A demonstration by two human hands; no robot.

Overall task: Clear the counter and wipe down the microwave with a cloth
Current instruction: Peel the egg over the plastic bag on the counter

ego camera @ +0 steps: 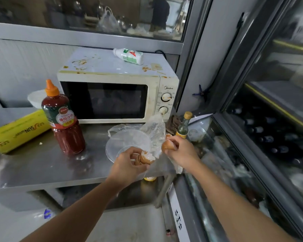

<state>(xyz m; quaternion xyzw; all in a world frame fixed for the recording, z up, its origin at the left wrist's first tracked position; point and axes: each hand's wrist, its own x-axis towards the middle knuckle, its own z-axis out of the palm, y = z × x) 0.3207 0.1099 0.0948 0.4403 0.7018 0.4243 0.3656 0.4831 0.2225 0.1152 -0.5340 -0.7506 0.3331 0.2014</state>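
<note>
Your left hand grips stacked eggshells over the counter's front edge; your right hand grips another eggshell near its right end. Bare steel lies open front-left. The stained Midea microwave sits along the back edge, a ketchup bottle and a yellow SUN box to its left.

Grey panelled wall under a wide window; glass-fronted cabinet at right.
</note>
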